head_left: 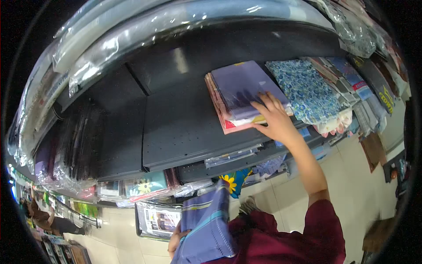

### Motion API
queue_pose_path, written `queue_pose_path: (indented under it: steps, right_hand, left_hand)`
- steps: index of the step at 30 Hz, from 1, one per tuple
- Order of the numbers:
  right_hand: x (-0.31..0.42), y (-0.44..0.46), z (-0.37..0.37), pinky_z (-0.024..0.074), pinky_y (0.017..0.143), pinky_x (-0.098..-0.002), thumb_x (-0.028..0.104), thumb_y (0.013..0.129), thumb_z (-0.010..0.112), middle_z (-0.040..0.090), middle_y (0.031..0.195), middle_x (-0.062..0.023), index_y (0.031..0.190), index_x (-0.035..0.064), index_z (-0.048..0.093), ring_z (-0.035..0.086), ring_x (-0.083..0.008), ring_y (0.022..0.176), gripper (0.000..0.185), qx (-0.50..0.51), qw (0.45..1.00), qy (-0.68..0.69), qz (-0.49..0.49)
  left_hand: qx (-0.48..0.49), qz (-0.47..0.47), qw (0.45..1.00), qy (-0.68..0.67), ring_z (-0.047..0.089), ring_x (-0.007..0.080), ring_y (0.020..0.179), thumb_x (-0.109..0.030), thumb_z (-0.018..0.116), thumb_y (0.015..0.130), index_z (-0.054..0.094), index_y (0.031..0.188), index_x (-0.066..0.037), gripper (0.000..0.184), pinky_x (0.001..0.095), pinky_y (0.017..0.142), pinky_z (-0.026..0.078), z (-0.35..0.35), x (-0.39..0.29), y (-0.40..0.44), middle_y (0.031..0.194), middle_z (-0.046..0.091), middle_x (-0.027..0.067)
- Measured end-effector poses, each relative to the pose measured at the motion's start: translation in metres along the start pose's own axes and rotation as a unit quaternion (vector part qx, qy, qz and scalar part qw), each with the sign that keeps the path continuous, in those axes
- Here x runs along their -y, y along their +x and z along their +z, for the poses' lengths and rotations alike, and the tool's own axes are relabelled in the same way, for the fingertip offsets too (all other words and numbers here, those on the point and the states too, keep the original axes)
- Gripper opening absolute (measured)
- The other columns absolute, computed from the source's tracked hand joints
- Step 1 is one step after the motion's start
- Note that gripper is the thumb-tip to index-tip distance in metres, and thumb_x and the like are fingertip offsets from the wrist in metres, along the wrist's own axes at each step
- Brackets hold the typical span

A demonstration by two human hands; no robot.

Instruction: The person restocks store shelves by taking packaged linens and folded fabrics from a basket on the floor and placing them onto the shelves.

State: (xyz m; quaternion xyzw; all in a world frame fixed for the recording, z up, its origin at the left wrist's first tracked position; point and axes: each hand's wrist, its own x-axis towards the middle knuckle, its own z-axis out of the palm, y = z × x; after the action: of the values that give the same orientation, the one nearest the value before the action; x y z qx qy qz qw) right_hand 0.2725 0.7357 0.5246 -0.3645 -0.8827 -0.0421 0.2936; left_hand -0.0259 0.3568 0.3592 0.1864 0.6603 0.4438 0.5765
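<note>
My right hand [273,118] lies with its fingers spread on the front right part of a purple folded fabric [246,86]. That fabric tops a stack with pink pieces [215,101] under it on the dark shelf. Just right of the stack is a blue floral folded fabric [303,88]. Low in the view, my left hand [176,240] is wrapped round the left edge of a folded blue striped fabric [204,229], its fingers partly hidden by the cloth.
Plastic-wrapped rolls [193,15] lie on the shelf above. Dark wrapped packs [72,145] stand at the left of the shelf [176,127]. More packs [149,185] fill the lower shelf. A zipped pack [158,220] is beside my left hand. Another person [48,220] is far left.
</note>
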Motion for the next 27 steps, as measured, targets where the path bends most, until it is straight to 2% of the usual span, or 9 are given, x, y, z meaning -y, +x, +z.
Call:
queue_pose_path:
  steps: [4, 7, 11, 12, 14, 17, 18, 24, 27]
  right_hand:
    - [-0.034, 0.018, 0.013, 0.0273, 0.1, -0.0416, 0.039, 0.073, 0.063, 0.039, 0.131, -0.0116, 0.121, 0.0105, 0.046, 0.03, -0.0326, 0.124, 0.058, 0.148, 0.986, 0.046, -0.054]
    - [-0.042, 0.022, 0.011, 0.0266, 0.101, -0.0417, 0.043, 0.072, 0.063, 0.04, 0.132, -0.0098, 0.122, 0.0109, 0.047, 0.03, -0.0308, 0.125, 0.061, 0.172, 0.979, 0.073, -0.081]
    - [-0.05, 0.026, 0.033, 0.0362, 0.095, -0.0384, 0.036, 0.078, 0.058, 0.047, 0.124, -0.011, 0.114, 0.0096, 0.052, 0.042, -0.0286, 0.117, 0.045, 0.129, 0.981, 0.047, -0.134]
    - [-0.053, 0.027, 0.041, 0.0399, 0.088, -0.0399, 0.035, 0.08, 0.055, 0.051, 0.117, -0.0125, 0.11, 0.0086, 0.053, 0.047, -0.0307, 0.107, 0.04, 0.094, 0.983, 0.047, -0.152]
    - [-0.061, 0.028, 0.053, 0.0473, 0.076, -0.043, 0.033, 0.086, 0.047, 0.059, 0.102, -0.0155, 0.103, 0.0066, 0.055, 0.058, -0.035, 0.088, 0.033, 0.025, 0.982, 0.041, -0.184]
    - [-0.061, 0.049, 0.024, 0.045, 0.076, -0.0427, 0.039, 0.086, 0.045, 0.06, 0.088, -0.0204, 0.101, 0.0051, 0.055, 0.057, -0.0363, 0.086, 0.038, 0.166, 0.981, 0.09, 0.039]
    - [-0.065, 0.055, 0.019, 0.0431, 0.069, -0.0448, 0.043, 0.088, 0.04, 0.058, 0.076, -0.0246, 0.096, 0.0031, 0.055, 0.056, -0.0404, 0.076, 0.044, 0.108, 0.979, 0.156, 0.081]
    - [-0.092, 0.094, -0.014, 0.0402, 0.061, -0.0432, 0.035, 0.088, 0.047, 0.055, 0.074, -0.0257, 0.081, -0.0011, 0.055, 0.054, -0.0411, 0.072, 0.037, -0.095, 0.954, 0.279, 0.062]
    - [-0.074, 0.108, -0.038, 0.04, 0.058, -0.044, 0.03, 0.087, 0.049, 0.055, 0.072, -0.0253, 0.078, -0.001, 0.053, 0.052, -0.0422, 0.07, 0.033, -0.149, 0.968, 0.204, -0.011]
  left_hand:
    - [-0.185, 0.029, 0.978, -0.091, 0.049, 0.0228, 0.103, 0.0, 0.054, 0.071, 0.03, 0.131, -0.001, 0.065, 0.0312, 0.089, 0.038, -0.011, -0.015, -0.061, 0.117, 0.048, 0.0179]
    - [-0.288, 0.073, 0.947, -0.121, 0.049, 0.0225, 0.103, 0.0, 0.054, 0.071, 0.031, 0.131, -0.001, 0.065, 0.0305, 0.089, 0.039, -0.015, -0.033, -0.099, 0.116, 0.048, 0.0177]
    - [-0.37, 0.141, 0.909, -0.134, 0.049, 0.0222, 0.103, -0.002, 0.054, 0.07, 0.031, 0.131, -0.001, 0.065, 0.0295, 0.088, 0.039, -0.008, -0.054, -0.139, 0.116, 0.048, 0.0174]
    - [-0.376, 0.159, 0.903, -0.135, 0.049, 0.0222, 0.103, -0.002, 0.054, 0.07, 0.031, 0.131, -0.001, 0.065, 0.0293, 0.088, 0.039, -0.004, -0.06, -0.141, 0.116, 0.048, 0.0173]
    - [-0.373, 0.195, 0.897, -0.135, 0.049, 0.022, 0.103, -0.002, 0.054, 0.07, 0.032, 0.131, -0.001, 0.065, 0.0288, 0.088, 0.039, 0.006, -0.076, -0.136, 0.116, 0.048, 0.0172]
    - [-0.329, 0.246, 0.903, -0.128, 0.049, 0.0218, 0.103, -0.003, 0.054, 0.069, 0.032, 0.131, -0.001, 0.065, 0.0281, 0.088, 0.039, 0.028, -0.116, -0.102, 0.115, 0.048, 0.0169]
    - [-0.309, 0.262, 0.906, -0.121, 0.049, 0.0217, 0.103, -0.003, 0.053, 0.069, 0.032, 0.131, -0.001, 0.065, 0.0279, 0.088, 0.039, 0.036, -0.13, -0.09, 0.115, 0.048, 0.0169]
    - [-0.138, 0.323, 0.936, 0.002, 0.049, 0.0193, 0.104, -0.003, 0.054, 0.071, 0.033, 0.129, 0.004, 0.062, 0.0257, 0.089, 0.038, 0.092, -0.221, 0.013, 0.119, 0.046, 0.0153]
    - [-0.022, 0.347, 0.938, -0.017, 0.048, 0.0181, 0.105, 0.005, 0.054, 0.073, 0.034, 0.127, 0.003, 0.057, 0.0253, 0.091, 0.036, 0.135, -0.253, 0.048, 0.118, 0.048, 0.0134]
